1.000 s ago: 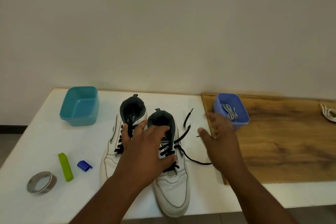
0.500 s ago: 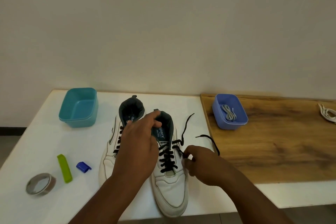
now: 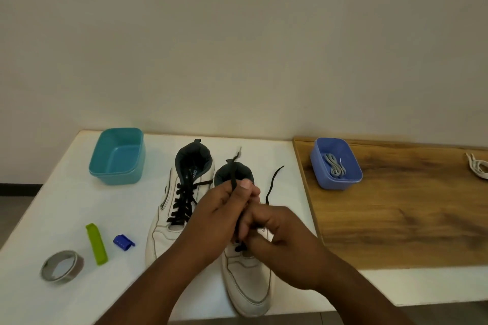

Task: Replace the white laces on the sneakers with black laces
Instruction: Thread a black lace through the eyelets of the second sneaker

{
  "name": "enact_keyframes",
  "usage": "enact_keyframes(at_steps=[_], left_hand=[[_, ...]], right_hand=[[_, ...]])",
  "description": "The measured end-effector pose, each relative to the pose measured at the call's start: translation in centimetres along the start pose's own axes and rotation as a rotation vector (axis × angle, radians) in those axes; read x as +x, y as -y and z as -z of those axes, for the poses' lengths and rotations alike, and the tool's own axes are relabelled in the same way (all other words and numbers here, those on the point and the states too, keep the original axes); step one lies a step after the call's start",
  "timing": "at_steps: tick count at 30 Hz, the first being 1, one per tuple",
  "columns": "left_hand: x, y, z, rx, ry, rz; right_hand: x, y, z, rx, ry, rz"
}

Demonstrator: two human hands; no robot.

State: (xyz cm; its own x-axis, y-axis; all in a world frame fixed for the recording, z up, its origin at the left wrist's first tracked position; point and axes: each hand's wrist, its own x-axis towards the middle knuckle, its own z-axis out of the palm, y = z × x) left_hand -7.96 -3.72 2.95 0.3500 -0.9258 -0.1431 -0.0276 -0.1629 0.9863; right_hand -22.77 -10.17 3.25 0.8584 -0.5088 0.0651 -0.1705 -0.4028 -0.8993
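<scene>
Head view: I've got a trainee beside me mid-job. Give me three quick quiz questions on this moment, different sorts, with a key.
1. True or false: the left sneaker already carries black lacing.
2. What lies in the blue tub? A) grey laces B) tape C) nothing
3. Fill in: the left hand pinches one end of the black lace above the ____ sneaker.

Key: 1 true; 2 A; 3 right. The right hand grips the lace lower down; its other end trails on the white table.

Dim soft light, slight blur, wide-angle bend
</scene>
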Motion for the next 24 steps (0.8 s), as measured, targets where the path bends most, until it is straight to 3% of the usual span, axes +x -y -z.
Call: enact_keyframes(at_steps=[3, 6, 8, 11, 16, 20, 24], left_hand=[[0.4, 0.2, 0.1, 0.033, -0.132, 0.016], [0.3, 0.7, 0.1, 0.154, -0.185, -0.014], [-0.3, 1.0, -0.3, 0.280, -0.023, -0.086], [-1.6, 1.4, -1.8, 0.496, 0.255, -0.165], [-2.1, 1.6, -2.3, 0.639, 0.361, -0.206], [-2.2, 1.9, -2.5, 0.778, 0.471, -0.225], [-2.3, 2.1, -2.6, 0.759, 0.495, -0.177]], right_hand=[[-0.1, -1.0, -0.2, 0.020, 0.050, -0.125], [0.4, -1.2, 0.2, 0.013, -0.196, -0.173], [0.9, -0.9, 0.3, 0.067, -0.316, -0.182], [1.1, -0.8, 0.4, 0.198, -0.344, -0.271], [0.9, -1.0, 0.9, 0.423, -0.302, -0.415], [1.3, -0.9, 1.5, 0.714, -0.408, -0.408], [1.3, -0.6, 1.9, 0.804, -0.351, -0.382]])
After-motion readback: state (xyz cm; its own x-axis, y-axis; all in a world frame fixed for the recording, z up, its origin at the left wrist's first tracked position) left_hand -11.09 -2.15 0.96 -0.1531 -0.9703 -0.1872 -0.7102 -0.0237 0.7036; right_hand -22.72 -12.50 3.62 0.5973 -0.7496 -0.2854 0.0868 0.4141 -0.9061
